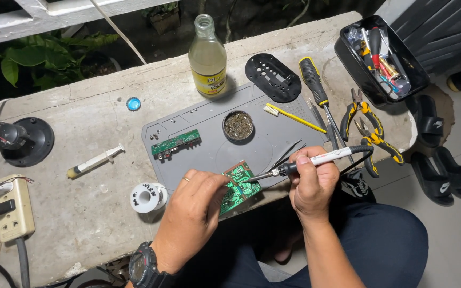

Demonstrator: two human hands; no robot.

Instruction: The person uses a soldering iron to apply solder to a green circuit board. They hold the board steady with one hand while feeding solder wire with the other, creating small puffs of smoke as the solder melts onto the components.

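Both hands are mine: the left hand (pixel 196 205) pinches a small green printed circuit board (pixel 239 186) at the near edge of the grey silicone work mat (pixel 209 120), while the right hand (pixel 311 184) grips a white-handled soldering iron (pixel 316 160), tip touching the board. Beneath the mat I see a rough concrete surface (pixel 76 213), a pale glass bottle (pixel 207 56) and a white solder spool (pixel 148 197) near my left hand.

A green circuit board (pixel 239 186) lies at the near edge of the grey mat (pixel 209 120), with a second green board (pixel 176 142) near the mat's left edge. The soldering iron (pixel 316 160) is white with a black grip, the toothbrush (pixel 293 117) yellow. The pliers (pixel 366 120) at the concrete ledge's right edge are yellow and black, and the bottle cap (pixel 133 103) is blue.
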